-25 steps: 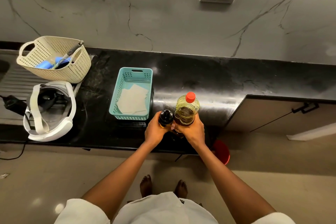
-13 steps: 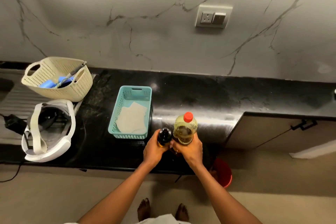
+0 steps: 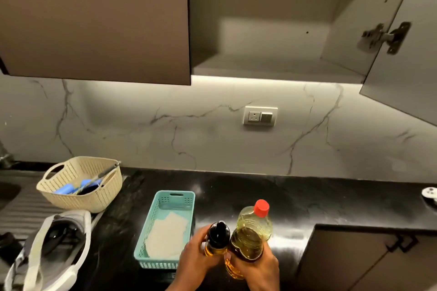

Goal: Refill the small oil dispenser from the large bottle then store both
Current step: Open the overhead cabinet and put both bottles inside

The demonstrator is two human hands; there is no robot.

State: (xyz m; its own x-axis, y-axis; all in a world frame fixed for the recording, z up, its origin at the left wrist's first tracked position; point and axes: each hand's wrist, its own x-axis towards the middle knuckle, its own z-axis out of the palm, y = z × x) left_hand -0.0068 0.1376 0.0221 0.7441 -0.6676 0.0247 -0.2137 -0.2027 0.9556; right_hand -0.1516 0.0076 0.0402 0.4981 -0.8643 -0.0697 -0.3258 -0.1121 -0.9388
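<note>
Brown-fronted wall cabinet (image 3: 94, 19) — left door closed, right door swung outward, pale inner shelf (image 3: 272, 66) exposed.

White grey-veined marble backsplash (image 3: 142, 130), beneath the cabinet.

Black polished stone countertop (image 3: 319, 201), running the width of the wall.

White padded headset (image 3: 59, 250), far left, at the counter's near side.

Cream woven-plastic handled basket (image 3: 78, 203), just behind the headset; blue items and a grey-handled tool inside.

Teal perforated plastic tray (image 3: 158, 263), centre of counter; white folded sheets (image 3: 168, 236) lying in it.

Large clear plastic oil bottle with red cap (image 3: 250, 241), upright, yellow oil inside, just right of the tray at the counter's front edge, touching the dispenser.

Right hand (image 3: 257, 269) — fingers wrapped round the large bottle's lower body.

Left hand (image 3: 196, 260), clamped round the dispenser.

Small amber oil dispenser with black pour top (image 3: 218, 231), upright, between tray and large bottle. Whether either base rests on the counter cannot be told.

White wall socket plate (image 3: 260, 115), on the backsplash.
</note>
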